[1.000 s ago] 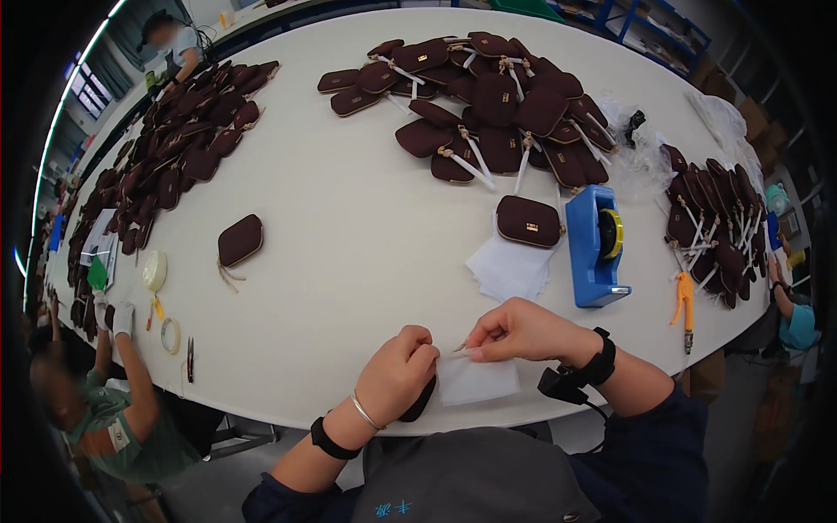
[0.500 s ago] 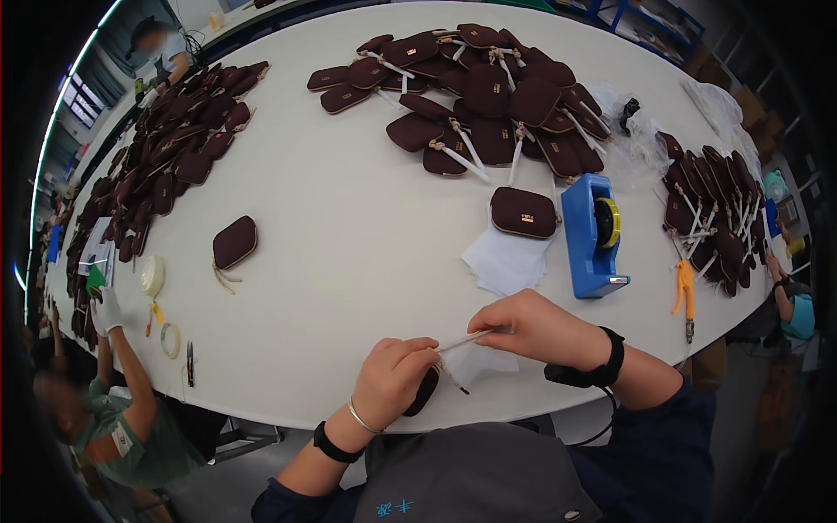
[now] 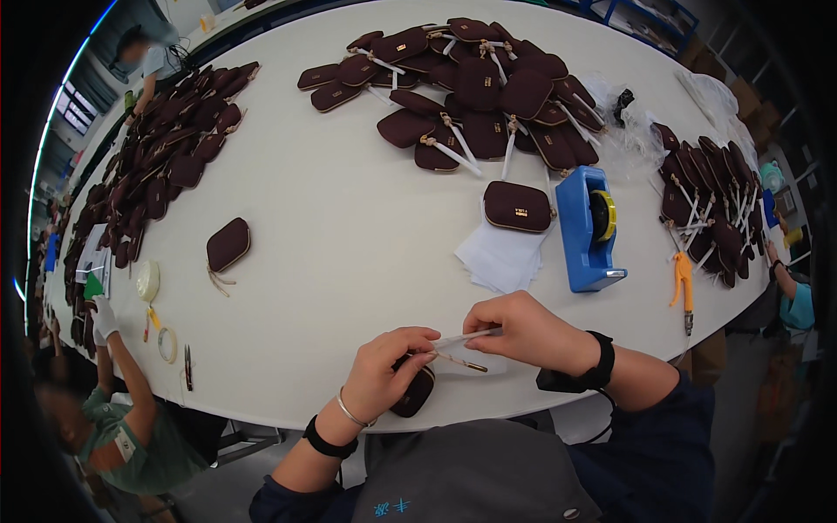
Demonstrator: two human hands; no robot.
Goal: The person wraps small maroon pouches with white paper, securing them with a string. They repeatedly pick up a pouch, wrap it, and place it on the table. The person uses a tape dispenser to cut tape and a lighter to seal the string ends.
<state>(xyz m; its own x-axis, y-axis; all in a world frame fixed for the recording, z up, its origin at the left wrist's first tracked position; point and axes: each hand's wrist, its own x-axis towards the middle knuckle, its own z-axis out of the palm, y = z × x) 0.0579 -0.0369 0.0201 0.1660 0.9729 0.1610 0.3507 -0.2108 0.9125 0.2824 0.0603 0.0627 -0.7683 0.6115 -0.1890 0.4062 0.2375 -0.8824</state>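
Observation:
Close to the table's front edge, a small dark maroon zip pouch sits beneath my left hand, partly covered by it. My left thumb and fingers pinch the pouch's thin beige cord, whose dark end points right. A whitish paper strip stretches between both hands above the cord; my right hand is closed on its right end. Beyond the hands, white paper sheets lie with another maroon pouch on their upper edge.
A blue tape dispenser stands right of the sheets. Piled pouches with white-wrapped cords lie at the back, more at both sides. A lone pouch rests left. An orange air gun lies right. A co-worker's gloved hand is far left.
The cord end has swung up from pointing down and now sticks out to the right. The pouch under my left hand shows more. Both hands keep their grip, nearly in place.

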